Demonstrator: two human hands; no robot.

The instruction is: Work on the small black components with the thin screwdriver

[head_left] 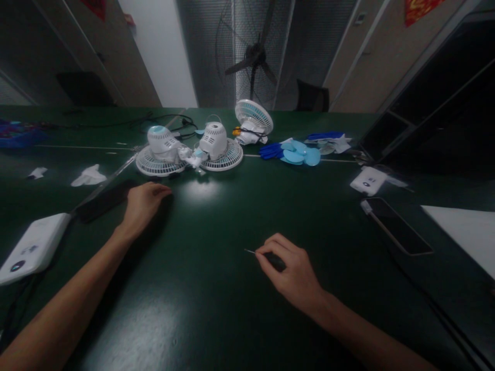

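Observation:
My right hand [292, 270] is closed round a small thin tool, a screwdriver by its look, whose metal shaft [249, 251] points left; its dark handle lies within the fingers. Over the green table [216, 216], my left hand [145, 203] has its fingers pressed together, and whatever they may hold is hidden. Just beyond it, a white fan [164, 149] lies with its grille down. Touching that one on the right is a second white fan [216, 147], also grille down. A third fan [253, 121] stands behind with its grille tilted up.
Blue fan blades [299, 153] and blue gloves [271, 150] lie right of the fans. At the right are a phone [400, 226], a white device [368, 181] and a white sheet [464, 232]. A white power bank [34, 247] and a dark phone-like slab [102, 202] are at left.

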